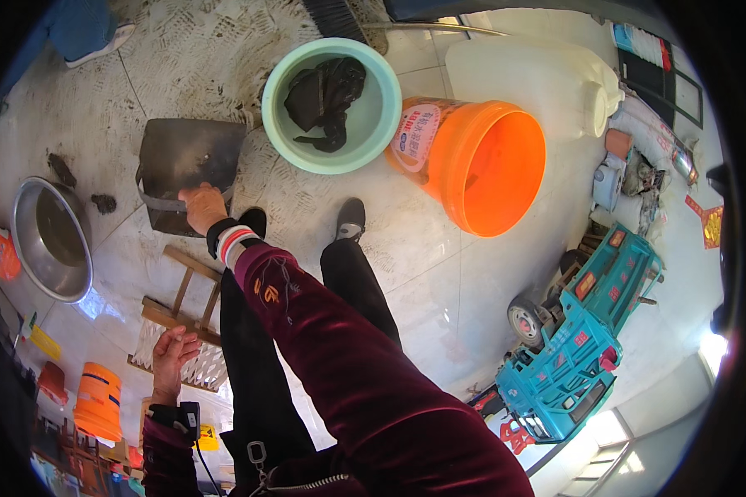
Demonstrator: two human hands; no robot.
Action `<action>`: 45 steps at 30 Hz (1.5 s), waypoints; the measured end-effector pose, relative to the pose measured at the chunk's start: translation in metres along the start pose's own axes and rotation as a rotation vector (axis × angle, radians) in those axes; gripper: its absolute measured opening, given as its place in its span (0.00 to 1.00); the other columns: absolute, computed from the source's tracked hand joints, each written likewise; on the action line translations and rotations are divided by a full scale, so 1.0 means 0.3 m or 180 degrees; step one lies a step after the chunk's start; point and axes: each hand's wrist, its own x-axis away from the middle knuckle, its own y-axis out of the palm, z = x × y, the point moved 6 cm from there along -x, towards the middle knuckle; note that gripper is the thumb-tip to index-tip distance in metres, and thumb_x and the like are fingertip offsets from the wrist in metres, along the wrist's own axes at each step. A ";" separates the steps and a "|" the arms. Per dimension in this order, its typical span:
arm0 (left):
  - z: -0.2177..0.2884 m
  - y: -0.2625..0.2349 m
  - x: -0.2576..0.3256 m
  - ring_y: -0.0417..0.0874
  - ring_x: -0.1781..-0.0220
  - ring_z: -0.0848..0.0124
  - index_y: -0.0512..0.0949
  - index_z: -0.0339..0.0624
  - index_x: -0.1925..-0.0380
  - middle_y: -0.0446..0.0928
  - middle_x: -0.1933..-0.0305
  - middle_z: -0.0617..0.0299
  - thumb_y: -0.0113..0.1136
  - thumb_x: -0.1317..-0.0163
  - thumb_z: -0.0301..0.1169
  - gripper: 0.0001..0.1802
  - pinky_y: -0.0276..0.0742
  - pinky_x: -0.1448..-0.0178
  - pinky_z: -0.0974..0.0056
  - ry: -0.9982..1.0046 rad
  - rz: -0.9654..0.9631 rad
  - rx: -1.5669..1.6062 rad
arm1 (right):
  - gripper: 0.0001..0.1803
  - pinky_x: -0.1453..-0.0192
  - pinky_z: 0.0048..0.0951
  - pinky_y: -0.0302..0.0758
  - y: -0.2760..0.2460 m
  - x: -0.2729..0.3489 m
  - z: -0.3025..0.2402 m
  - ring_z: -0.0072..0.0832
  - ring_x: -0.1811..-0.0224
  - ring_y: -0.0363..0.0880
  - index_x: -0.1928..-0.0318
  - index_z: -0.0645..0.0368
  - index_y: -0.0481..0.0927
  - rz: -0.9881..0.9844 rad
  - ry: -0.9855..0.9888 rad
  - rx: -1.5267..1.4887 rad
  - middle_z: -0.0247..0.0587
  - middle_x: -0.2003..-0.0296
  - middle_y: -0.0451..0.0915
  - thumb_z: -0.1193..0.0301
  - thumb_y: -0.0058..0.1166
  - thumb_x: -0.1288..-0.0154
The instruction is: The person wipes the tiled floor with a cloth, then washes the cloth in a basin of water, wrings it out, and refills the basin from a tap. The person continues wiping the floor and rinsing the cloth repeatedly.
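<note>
A person's right hand (pixel 202 207) closes over the near edge of a dark metal dustpan (pixel 186 170) on the pale tiled floor (pixel 439 282), its grip shut around the pan's strap-like rim. The arm is stretched forward in a dark red velvet sleeve (pixel 340 356) with a striped cuff. The left hand (pixel 174 352) hangs free at the person's side, its grip wide, palm showing and fingers loosely spread, holding nothing; it hovers above a small wooden stool (pixel 182 311).

Just beyond the dustpan stands a pale green basin (pixel 331 103) with a black cloth (pixel 327 95) heaped inside. Touching the basin's right side is an orange bucket (pixel 481 161), tilted toward the camera, with a rounded white-and-red label (pixel 414 137) on its outer wall. Behind the bucket lies a large white plastic container (pixel 539 79).

Toward the floor's left edge sits a steel bowl (pixel 50 240), with dark scraps on the tiles between it and the dustpan. The person's two black shoes (pixel 350 219) stand just this side of the pan and basin. Farther right, well apart from the hands, a small teal three-wheeled cart (pixel 580 348) is parked, red stickers on its side panels. At the lower left edge stands a stack of orange containers (pixel 98 402).
</note>
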 end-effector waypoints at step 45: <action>-0.031 0.025 -0.007 0.81 0.55 0.63 0.71 0.39 0.50 0.77 0.55 0.50 0.49 0.34 0.37 0.17 0.77 0.50 0.62 -0.0078 -0.0080 -0.0143 | 0.13 0.52 0.53 0.60 0.031 -0.004 0.124 0.33 0.59 0.78 0.59 0.51 0.74 -0.0465 0.0171 0.0939 0.37 0.64 0.80 0.65 0.51 0.46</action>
